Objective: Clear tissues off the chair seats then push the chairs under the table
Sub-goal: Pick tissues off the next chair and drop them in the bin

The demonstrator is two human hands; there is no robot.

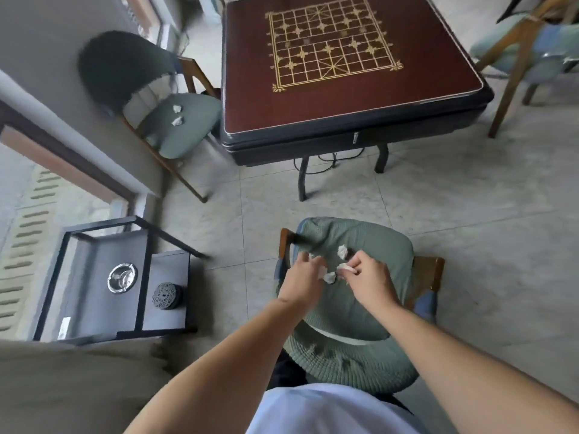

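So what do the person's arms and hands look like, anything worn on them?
Both forearms are bare up to the frame edge: no sleeves, gloves, watch or bands show. The left hand and right hand show no rings on the fingers that can be made out. A pale, light-coloured top covers the torso below.

Pale tiled floor [470,189], grey wall [62,76], black side table [94,296] holding an ashtray [122,278].
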